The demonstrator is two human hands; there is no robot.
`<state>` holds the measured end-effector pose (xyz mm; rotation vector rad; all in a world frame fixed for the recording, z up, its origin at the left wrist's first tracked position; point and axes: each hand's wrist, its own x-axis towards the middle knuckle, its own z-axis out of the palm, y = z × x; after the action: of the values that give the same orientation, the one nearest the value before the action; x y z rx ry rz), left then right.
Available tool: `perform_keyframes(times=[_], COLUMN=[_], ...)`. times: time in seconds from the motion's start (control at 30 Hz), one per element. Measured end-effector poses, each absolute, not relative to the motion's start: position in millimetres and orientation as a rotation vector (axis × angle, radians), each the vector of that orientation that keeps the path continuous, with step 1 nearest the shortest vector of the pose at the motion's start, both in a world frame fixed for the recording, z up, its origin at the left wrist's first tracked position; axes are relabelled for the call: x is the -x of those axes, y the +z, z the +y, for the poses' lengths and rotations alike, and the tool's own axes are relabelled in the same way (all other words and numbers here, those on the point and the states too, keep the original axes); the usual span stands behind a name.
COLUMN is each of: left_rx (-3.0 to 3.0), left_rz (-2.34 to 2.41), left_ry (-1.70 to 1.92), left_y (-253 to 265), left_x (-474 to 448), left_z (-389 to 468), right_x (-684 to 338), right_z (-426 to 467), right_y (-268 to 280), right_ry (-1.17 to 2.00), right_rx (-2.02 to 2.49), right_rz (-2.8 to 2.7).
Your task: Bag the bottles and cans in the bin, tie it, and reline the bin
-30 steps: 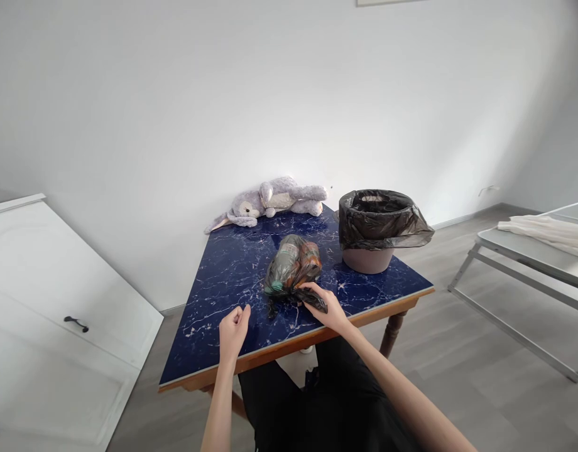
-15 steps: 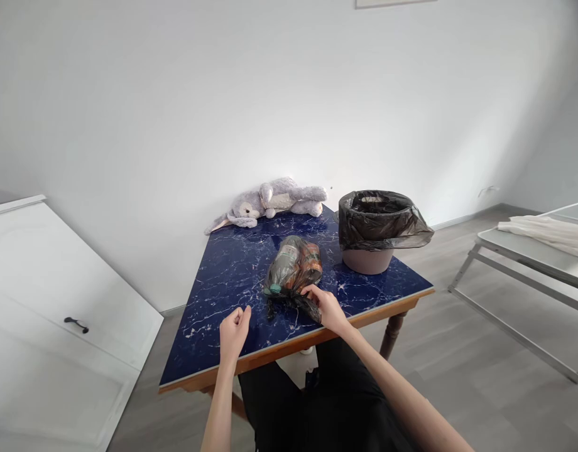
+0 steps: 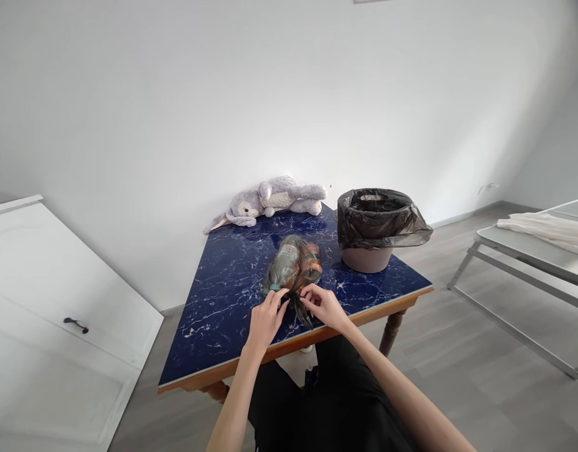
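A thin, see-through black garbage bag lies on the blue marbled table, its gathered neck toward me. Through the plastic show a bottle with a green cap and something orange-brown whose kind I cannot make out. My left hand pinches the gathered plastic from the left. From the right, the fingertips of my right hand pinch the same gathered neck. Loose ends of the bag hang down between both hands, near the table's front edge.
A pinkish-grey bin with a black liner folded over its rim stands at the table's right. A plush rabbit lies along the back by the wall. To the left is a white cabinet; a metal-framed rack holds white cloth at right.
My left hand has moved right from beside the bag, and its fingers now pinch the bag's neck. My right hand stays on the neck, with its fingers drawn in closer.
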<state>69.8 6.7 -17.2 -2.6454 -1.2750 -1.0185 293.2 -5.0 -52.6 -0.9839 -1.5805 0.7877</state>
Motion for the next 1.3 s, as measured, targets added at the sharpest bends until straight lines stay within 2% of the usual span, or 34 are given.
perform_keyframes(times=[0.4, 0.8, 1.3], left_rx=[2.416, 2.145, 2.732], left_rz=[-1.325, -1.412, -1.286], left_ry=[-1.254, -1.520, -0.994], left_y=[-18, -16, -18], left_x=[-62, -59, -65], left_z=[1, 3, 0], right_x=[-297, -306, -304], right_z=[0, 9, 3], right_y=[-61, -75, -63], right_ry=[0.874, 0.815, 0.932], right_rx=[0.847, 0.867, 0.888], right_rz=[-1.341, -1.086, -1.299])
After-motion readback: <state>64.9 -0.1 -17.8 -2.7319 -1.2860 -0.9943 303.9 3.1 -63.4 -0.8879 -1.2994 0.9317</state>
